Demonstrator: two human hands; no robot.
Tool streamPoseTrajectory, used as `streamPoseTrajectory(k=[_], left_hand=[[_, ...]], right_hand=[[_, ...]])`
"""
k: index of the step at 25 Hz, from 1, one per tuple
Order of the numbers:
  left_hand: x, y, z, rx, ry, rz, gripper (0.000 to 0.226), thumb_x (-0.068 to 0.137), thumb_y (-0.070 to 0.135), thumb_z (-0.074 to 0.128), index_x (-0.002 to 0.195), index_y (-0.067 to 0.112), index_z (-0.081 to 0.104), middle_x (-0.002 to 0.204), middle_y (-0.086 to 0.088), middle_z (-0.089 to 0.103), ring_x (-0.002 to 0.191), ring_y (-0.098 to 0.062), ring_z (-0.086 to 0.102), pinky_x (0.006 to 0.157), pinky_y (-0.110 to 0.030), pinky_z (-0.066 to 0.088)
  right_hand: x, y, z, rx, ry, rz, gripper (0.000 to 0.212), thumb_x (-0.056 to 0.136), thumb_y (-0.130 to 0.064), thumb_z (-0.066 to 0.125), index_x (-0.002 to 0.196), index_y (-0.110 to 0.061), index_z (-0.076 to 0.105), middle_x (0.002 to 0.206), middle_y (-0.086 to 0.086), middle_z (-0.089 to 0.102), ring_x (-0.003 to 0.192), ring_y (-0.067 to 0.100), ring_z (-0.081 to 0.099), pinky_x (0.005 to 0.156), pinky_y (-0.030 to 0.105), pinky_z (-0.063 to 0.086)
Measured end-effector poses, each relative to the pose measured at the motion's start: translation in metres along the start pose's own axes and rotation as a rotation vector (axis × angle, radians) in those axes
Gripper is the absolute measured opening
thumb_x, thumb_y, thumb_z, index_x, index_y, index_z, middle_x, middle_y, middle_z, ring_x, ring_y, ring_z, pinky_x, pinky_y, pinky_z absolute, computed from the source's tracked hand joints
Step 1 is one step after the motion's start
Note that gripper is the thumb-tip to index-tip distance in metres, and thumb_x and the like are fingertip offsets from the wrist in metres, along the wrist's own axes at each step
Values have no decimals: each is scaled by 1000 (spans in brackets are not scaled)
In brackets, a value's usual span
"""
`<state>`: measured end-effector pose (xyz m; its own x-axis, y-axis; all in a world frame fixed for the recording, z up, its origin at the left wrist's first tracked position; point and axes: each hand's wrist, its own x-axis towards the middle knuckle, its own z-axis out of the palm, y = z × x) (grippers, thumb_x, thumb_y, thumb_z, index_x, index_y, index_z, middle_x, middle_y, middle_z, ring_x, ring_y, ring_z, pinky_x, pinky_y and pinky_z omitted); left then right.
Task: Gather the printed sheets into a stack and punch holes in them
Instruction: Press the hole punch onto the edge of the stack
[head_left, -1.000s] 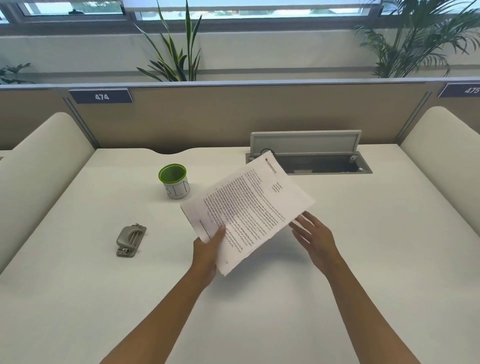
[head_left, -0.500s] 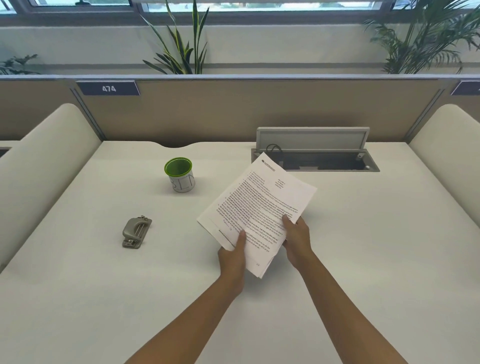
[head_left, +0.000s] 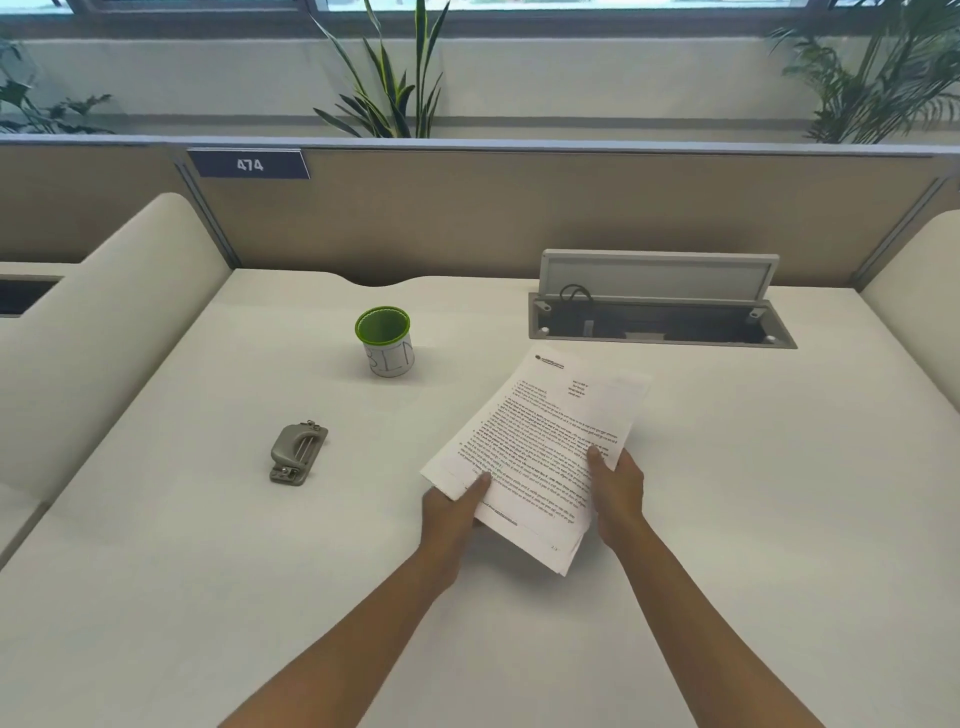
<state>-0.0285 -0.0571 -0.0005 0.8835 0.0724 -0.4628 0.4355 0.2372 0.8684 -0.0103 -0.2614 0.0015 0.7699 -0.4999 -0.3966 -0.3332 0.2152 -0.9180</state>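
Head view: both hands, left hand (head_left: 451, 512) and right hand (head_left: 615, 486), pinch sheets (head_left: 540, 452) right of hole punch (head_left: 298, 453); thin, floppy, slide-prone paper, likely best held at opposite edges.

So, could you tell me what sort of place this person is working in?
Most likely an open-plan office desk: a partition carries the number plate 474, and the white desk has an open cable hatch.

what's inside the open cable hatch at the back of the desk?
In the cable hatch, under its raised lid, a black cable loop shows at the left end. The rest is dark; any sockets can't be made out.
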Motion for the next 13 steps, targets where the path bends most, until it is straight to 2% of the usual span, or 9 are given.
streamPoseTrajectory(k=[2,5,9,11,13], left_hand=[[16,14,-21,-1,70,16,18,92,19,71,111,20,73,105,-3,78,90,-18,73,77,-38,62],[41,38,-54,-6,172,58,14,96,19,66,110,18,69,105,-5,76,83,-21,68,74,-36,56],[67,72,-101,154,407,223,20,93,7,62,111,14,67,92,-3,68,84,-21,62,65,-17,50],[77,86,-126,279,558,288,21,90,6,62,108,15,69,89,-1,68,79,-18,63,69,-9,49],[86,96,-150,335,630,301,22,87,6,64,106,17,67,104,-8,70,83,-15,66,73,-16,51]], right_hand=[[2,5,1,-6,-27,7,30,102,-16,56,131,-11,62,128,9,68,118,31,64,107,51,49],[2,10,8,-24,-101,10,29,102,-18,58,130,-14,63,125,5,70,115,27,66,106,49,50],[-1,17,30,-60,-184,4,30,101,-20,59,130,-14,64,123,3,71,112,24,68,104,47,52],[-3,22,42,-71,-222,8,27,101,-19,58,128,-16,65,120,0,73,111,22,68,104,48,52],[-6,26,54,-89,-262,7,23,101,-19,58,123,-20,66,118,-3,73,110,19,69,103,47,53]])
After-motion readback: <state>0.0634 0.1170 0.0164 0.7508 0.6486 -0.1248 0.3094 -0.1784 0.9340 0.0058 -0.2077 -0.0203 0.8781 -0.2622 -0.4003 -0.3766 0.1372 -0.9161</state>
